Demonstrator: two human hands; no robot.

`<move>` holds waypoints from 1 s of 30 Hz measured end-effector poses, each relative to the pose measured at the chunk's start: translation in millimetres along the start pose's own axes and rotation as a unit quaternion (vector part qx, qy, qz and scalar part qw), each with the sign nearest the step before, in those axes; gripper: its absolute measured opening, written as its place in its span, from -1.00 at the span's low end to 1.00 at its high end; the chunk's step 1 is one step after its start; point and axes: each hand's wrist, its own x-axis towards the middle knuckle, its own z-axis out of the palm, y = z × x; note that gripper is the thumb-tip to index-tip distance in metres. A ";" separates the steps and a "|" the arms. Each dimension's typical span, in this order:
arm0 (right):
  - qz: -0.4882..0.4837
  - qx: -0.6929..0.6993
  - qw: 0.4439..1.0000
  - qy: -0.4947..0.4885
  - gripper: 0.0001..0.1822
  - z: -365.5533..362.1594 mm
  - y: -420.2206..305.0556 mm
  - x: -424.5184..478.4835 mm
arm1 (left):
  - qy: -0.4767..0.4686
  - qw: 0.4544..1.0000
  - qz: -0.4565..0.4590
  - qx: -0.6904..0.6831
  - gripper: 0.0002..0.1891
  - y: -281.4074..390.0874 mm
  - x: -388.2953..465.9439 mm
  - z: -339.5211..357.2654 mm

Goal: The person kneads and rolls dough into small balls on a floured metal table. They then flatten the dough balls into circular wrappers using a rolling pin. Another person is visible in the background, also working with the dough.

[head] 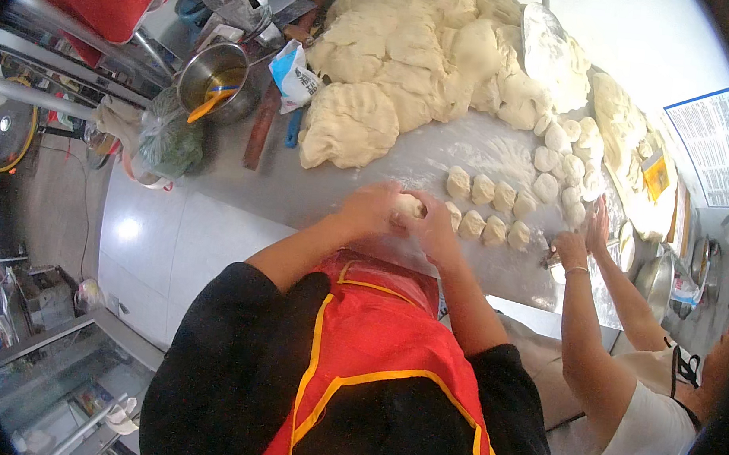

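Note:
My left hand [370, 210] and my right hand [433, 226] close round one small piece of dough [410, 207] between them, above the near edge of a floured metal table [263, 196]. Just right of my right hand, several cut dough pieces [495, 231] lie in a row, with a second row [483, 190] behind it. Rounder floured dough balls [547, 159] are clustered farther right. A large mass of dough [412, 50] covers the back of the table, its nearest lobe behind my hands. My fingertips are slightly blurred.
A co-worker's hands [572, 247] are at the table on the right, near the balls. To the left are a metal pot [214, 78] with an orange-handled utensil, a printed packet [294, 78], a brown wooden stick [262, 129] and a plastic bag of greens [171, 136].

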 end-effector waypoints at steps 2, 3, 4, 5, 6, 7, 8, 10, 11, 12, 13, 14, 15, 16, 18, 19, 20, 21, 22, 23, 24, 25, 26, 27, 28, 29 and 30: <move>-0.040 -0.093 0.993 0.061 -0.58 4.9 -2.9 -3.4 | 0.030 0.999 0.011 0.040 -0.53 0.4 0.8 3.0; -0.018 -0.076 0.995 0.067 -0.58 7.0 -5.5 -4.7 | 0.043 0.997 0.026 0.065 -0.56 -0.3 1.2 4.7; 0.004 -0.059 0.996 0.073 -0.59 8.5 -9.8 -6.1 | 0.056 0.993 0.041 0.091 -0.59 -1.4 1.6 6.6; 0.025 -0.042 0.996 0.080 -0.59 9.7 -13.8 -7.3 | 0.070 0.991 0.048 0.108 -0.63 -3.5 2.2 9.9; 0.030 -0.032 0.996 0.082 -0.59 10.4 -17.3 -8.2 | 0.084 0.987 0.055 0.125 -0.67 -4.5 2.6 12.3; 0.034 -0.022 0.996 0.083 -0.59 10.9 -20.7 -9.0 | 0.097 0.983 0.063 0.142 -0.71 -5.6 2.8 14.4; 0.038 -0.012 0.996 0.084 -0.59 10.9 -23.1 -9.4 | 0.105 0.981 0.067 0.148 -0.75 -6.7 2.9 16.3; 0.050 0.005 0.995 0.085 -0.60 10.2 -26.3 -10.2 | 0.119 0.977 0.078 0.159 -0.81 -3.9 1.5 14.8; 0.055 0.014 0.995 0.086 -0.60 10.2 -26.8 -10.3 | 0.114 0.976 0.069 0.171 -0.82 -1.8 0.9 13.9; 0.059 0.022 0.994 0.087 -0.62 10.9 -23.0 -9.9 | 0.109 0.975 0.063 0.182 -0.82 3.4 0.1 11.0; 0.063 0.030 0.994 0.089 -0.63 12.2 -15.7 -9.1 | 0.104 0.974 0.056 0.193 -0.83 7.6 -0.2 8.6; 0.067 0.037 0.993 0.090 -0.64 11.8 -11.3 -9.3 | 0.083 0.977 0.044 0.191 -0.82 10.4 0.1 7.3; 0.045 0.036 0.995 0.086 -0.67 10.4 -10.9 -9.5 | 0.064 0.979 0.031 0.189 -0.82 12.0 0.6 5.2; 0.024 0.035 0.996 0.082 -0.71 8.5 -10.5 -10.7 | 0.044 0.981 0.018 0.187 -0.82 12.4 1.4 3.8; 0.008 0.055 0.996 0.065 -0.75 3.7 -7.2 -13.3 | 0.030 0.983 0.019 0.181 -0.81 11.2 3.6 3.7; 0.013 0.077 0.996 0.050 -0.76 2.1 -7.0 -14.3 | 0.024 0.984 0.018 0.178 -0.81 9.8 3.7 3.5; 0.022 0.102 0.994 0.033 -0.76 -0.8 -9.6 -17.1 | 0.027 0.983 0.009 0.184 -0.79 -10.7 14.1 19.5; 0.030 0.126 0.992 0.012 -0.75 -3.2 -16.6 -18.7 | 0.034 0.981 -0.005 0.188 -0.76 -47.0 31.3 45.4; 0.041 0.156 0.987 -0.011 -0.72 -10.0 -34.1 -21.9 | 0.041 0.979 -0.021 0.196 -0.74 -70.2 42.0 58.3; 0.058 0.186 0.980 -0.027 -0.69 -17.6 -39.4 -23.9 | 0.045 0.982 -0.048 0.176 -0.68 -66.0 38.3 45.3; 0.045 0.121 0.992 0.013 -0.67 -26.0 -33.8 -17.7 | 0.047 0.984 -0.067 0.156 -0.61 -49.9 28.4 15.8; 0.030 0.059 0.997 0.042 -0.64 -30.6 -29.0 -4.2 | 0.051 0.984 -0.097 0.138 -0.54 -41.7 17.0 -5.0; 0.008 -0.009 0.998 0.064 -0.61 -31.2 -22.5 7.5 | 0.036 0.984 -0.091 0.149 -0.47 -38.4 11.6 -8.0; -0.012 -0.071 0.993 0.090 -0.58 -29.9 -12.2 19.8 | 0.027 0.982 -0.087 0.167 -0.40 -37.3 9.6 -11.0; -0.038 -0.142 0.982 0.117 -0.55 -29.0 4.9 32.0 | 0.015 0.981 -0.071 0.177 -0.33 -32.3 12.6 -12.0; -0.068 -0.204 0.967 0.139 -0.52 -23.1 19.0 44.4 | 0.027 0.980 -0.067 0.186 -0.31 -34.4 13.5 -10.1; -0.048 -0.237 0.960 0.139 -0.53 -18.3 25.6 51.8 | 0.036 0.979 -0.062 0.192 -0.28 -37.6 14.2 -4.3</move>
